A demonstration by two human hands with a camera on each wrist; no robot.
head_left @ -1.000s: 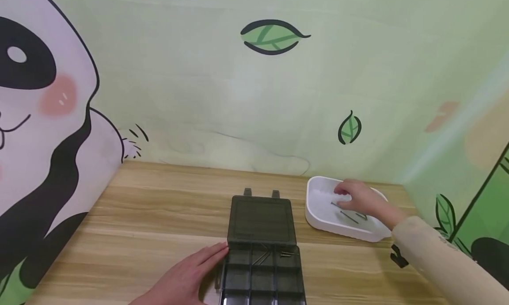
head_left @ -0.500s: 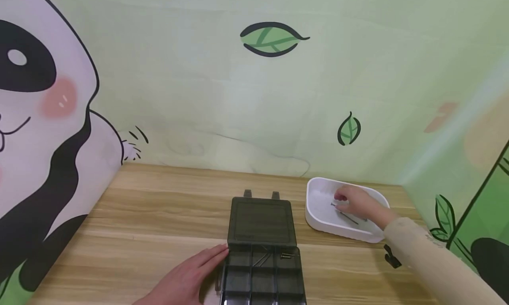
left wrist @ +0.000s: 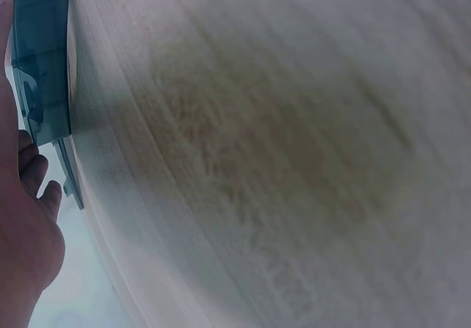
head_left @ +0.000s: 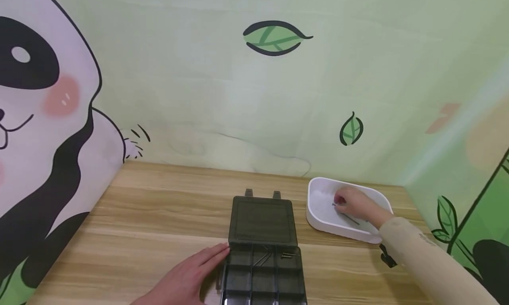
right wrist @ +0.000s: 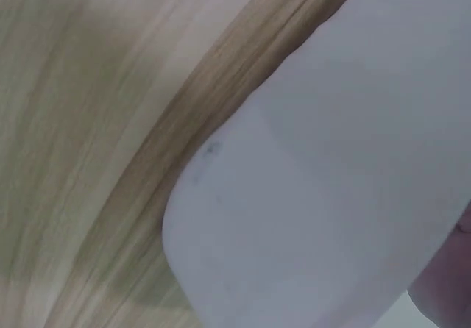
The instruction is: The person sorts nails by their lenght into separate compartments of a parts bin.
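In the head view a dark translucent compartment box (head_left: pixel 263 278) lies with its lid (head_left: pixel 263 221) folded back. My left hand (head_left: pixel 188 274) rests along its left side, straight fingers touching the edge near the hinge. The left wrist view shows the box wall (left wrist: pixel 43 63) beside that hand (left wrist: pixel 29 232). At the right, my right hand (head_left: pixel 355 202) reaches into a white tray (head_left: pixel 318 212), its thumb and forefinger pinching a thin screw (head_left: pixel 334 204) whose end pokes out. Another long screw (head_left: pixel 351 219) lies just below the fingers. The palm hides part of the tray floor.
Long thin screws (head_left: pixel 262 258) lie in the box's upper middle compartment, and short screws (head_left: pixel 288 255) in the upper right one. A wooden tabletop (head_left: pixel 167 199) carries everything. A printed cloth wall (head_left: pixel 199 97) rises behind it. The right wrist view mostly shows the tray's outer wall (right wrist: pixel 309 166).
My right hand has dipped lower into the tray and slightly left, its thumb and forefinger coming together on the screw. The left hand and box have stayed put.
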